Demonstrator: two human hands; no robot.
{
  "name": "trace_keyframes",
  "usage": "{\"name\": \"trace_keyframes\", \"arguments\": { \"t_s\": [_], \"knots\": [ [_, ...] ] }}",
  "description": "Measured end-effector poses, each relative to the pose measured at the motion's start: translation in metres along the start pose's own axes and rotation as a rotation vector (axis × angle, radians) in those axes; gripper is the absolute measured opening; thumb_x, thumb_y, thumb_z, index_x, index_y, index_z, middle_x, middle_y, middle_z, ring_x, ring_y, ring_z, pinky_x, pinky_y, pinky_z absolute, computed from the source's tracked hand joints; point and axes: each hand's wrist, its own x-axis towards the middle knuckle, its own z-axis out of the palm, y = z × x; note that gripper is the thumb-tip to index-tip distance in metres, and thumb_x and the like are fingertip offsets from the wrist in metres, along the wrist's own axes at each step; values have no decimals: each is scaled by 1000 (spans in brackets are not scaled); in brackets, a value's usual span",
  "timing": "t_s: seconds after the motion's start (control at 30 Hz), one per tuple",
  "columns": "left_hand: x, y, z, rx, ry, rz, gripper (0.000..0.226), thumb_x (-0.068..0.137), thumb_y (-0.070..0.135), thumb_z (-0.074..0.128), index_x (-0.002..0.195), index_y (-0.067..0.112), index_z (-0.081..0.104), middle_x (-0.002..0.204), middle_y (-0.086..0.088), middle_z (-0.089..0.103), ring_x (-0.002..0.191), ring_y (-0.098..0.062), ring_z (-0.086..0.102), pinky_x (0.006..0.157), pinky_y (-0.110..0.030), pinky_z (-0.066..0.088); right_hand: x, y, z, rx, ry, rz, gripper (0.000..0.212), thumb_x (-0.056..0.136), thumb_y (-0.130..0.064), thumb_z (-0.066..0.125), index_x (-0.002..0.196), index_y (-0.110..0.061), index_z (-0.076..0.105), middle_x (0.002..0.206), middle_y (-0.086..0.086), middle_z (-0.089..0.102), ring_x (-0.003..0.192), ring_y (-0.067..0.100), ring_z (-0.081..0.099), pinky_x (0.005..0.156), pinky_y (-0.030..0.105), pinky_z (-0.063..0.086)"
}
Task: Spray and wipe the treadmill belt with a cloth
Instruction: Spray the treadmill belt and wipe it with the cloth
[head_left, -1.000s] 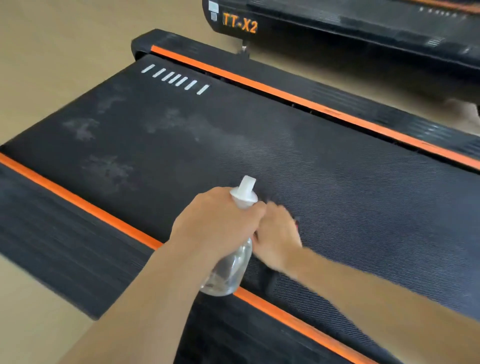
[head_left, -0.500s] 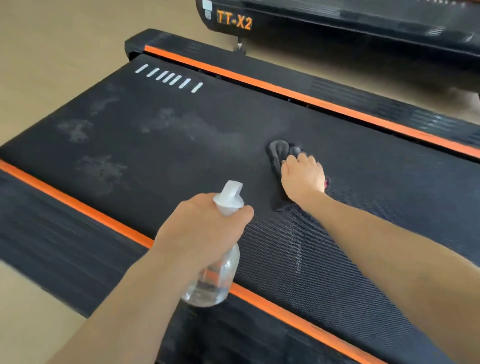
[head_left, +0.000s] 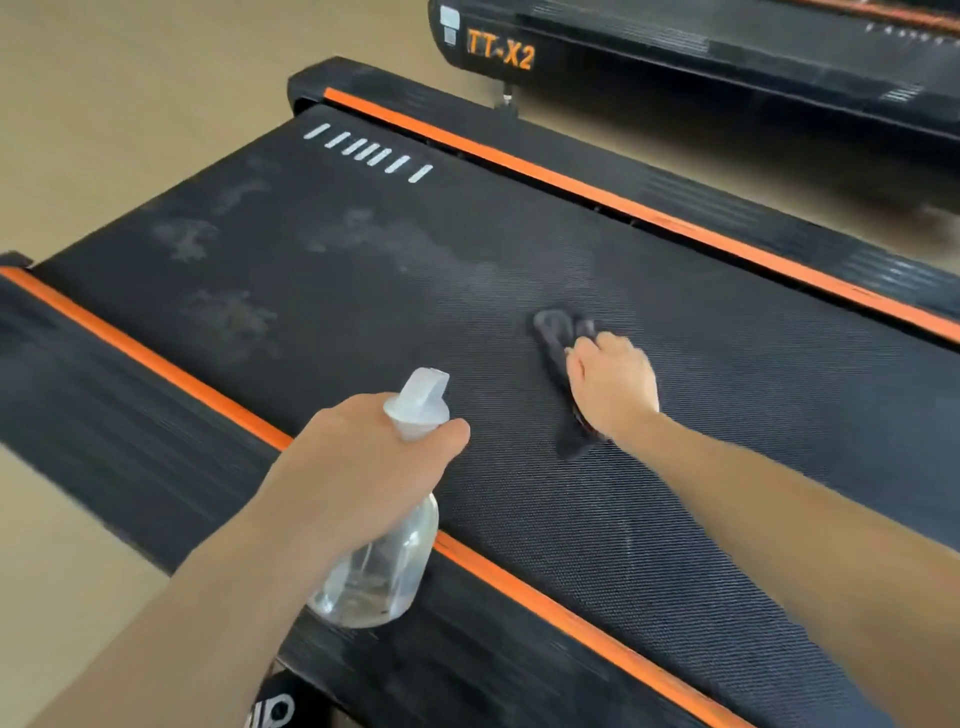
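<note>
The black textured treadmill belt (head_left: 363, 270) fills the view, with pale dusty smudges on its far left part. My right hand (head_left: 613, 382) presses a dark grey cloth (head_left: 556, 332) flat on the belt near its middle; most of the cloth is hidden under the palm. My left hand (head_left: 363, 467) grips a clear spray bottle (head_left: 379, 571) with a white nozzle, held upright over the near orange rail, nozzle pointing toward the belt.
Orange-striped black side rails run along the near (head_left: 571, 618) and far (head_left: 649, 213) sides of the belt. A second treadmill marked TT-X2 (head_left: 498, 52) stands behind. Beige floor (head_left: 104, 104) lies to the left.
My right hand slid the cloth away from the bottle, out toward the middle of the belt. My left hand stayed put with the bottle.
</note>
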Motion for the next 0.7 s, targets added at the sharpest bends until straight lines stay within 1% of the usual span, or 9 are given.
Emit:
{"name": "trace_keyframes", "arguments": {
  "t_s": [0.07,0.13,0.2,0.27,0.37,0.47,0.6,0.63,0.7],
  "knots": [
    [-3,-9,-3,-15,27,-27,46,88,48,61,65,16,38,43,9,35,53,-18,38,56,-31,34,13,-16,6,36,-16,147,38,105,-33,30,105,-11,62,109,12,64,102,33,56,85,43,42],
    [-6,-15,-7,-30,59,-56,47,88,49,63,77,6,49,52,7,42,54,-19,41,56,-31,36,3,-38,2,72,-8,97,38,104,-33,31,103,-12,62,108,10,64,101,33,56,82,42,42],
    [-11,-19,-13,-32,86,-86,49,89,50,63,85,2,57,58,3,47,55,-19,44,56,-31,36,-31,-65,-11,134,9,-119,35,102,-33,37,92,-14,63,95,8,65,89,32,58,73,42,44],
    [-18,-21,-19,-26,103,-103,47,90,52,63,83,5,62,60,0,51,59,-20,50,58,-32,38,-79,-85,-19,229,12,-367,30,99,-32,45,81,-17,61,82,5,60,78,30,56,65,41,43],
    [-26,-23,-26,-75,118,-121,50,90,53,64,94,4,70,75,-9,64,68,-23,57,63,-33,42,-122,-77,-21,341,28,-652,29,100,-33,48,76,-18,57,76,2,53,72,25,48,62,39,38],
    [-35,-28,-31,-124,113,-116,52,88,55,65,95,3,70,72,-8,61,65,-23,56,64,-33,42,-105,-46,-13,193,121,-831,27,100,-33,49,77,-19,54,77,3,52,70,26,49,63,40,41],
    [-56,-39,-30,-190,119,-95,23,90,53,67,75,37,69,74,-13,67,63,-20,58,65,-32,47,-60,-59,-6,106,90,-530,25,100,-28,48,84,-14,62,82,9,60,75,32,58,64,44,49],
    [-60,-46,-30,-211,130,-103,21,89,54,68,74,39,69,78,-10,71,63,-20,58,66,-33,50,-52,-71,-6,83,55,-472,28,101,-29,44,89,-14,64,87,9,62,79,32,59,68,44,49],
    [-70,-58,-27,-249,160,-123,24,86,56,69,89,33,73,88,-5,78,63,-20,60,68,-34,53,-45,-89,-10,87,29,-393,31,103,-31,39,96,-14,64,95,9,64,87,32,59,72,43,48]
  ]
}}
